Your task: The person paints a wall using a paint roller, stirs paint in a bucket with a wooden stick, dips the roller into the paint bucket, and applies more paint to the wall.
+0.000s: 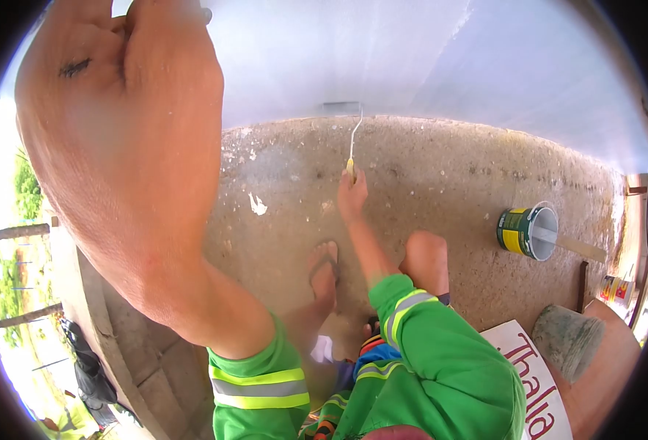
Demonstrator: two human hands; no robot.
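My right hand [352, 192] is wrapped round the yellow handle of a paint roller [351, 165]. The roller's head [341, 107] lies against the lower edge of the pale wall [412, 59], just above the rough floor. My left hand [126, 66] is raised very close to the camera at the upper left, with a dark mark on its skin. Its fingers run out of the top of the view, so what they do is hidden.
A green and yellow paint bucket [528, 231] with a flat stick stands at the right. Behind it are a grey bucket [569, 341], a small can [616, 290] and a lettered white sign [533, 381]. Wooden rails [16, 232] and a dark bag [89, 367] are at the left.
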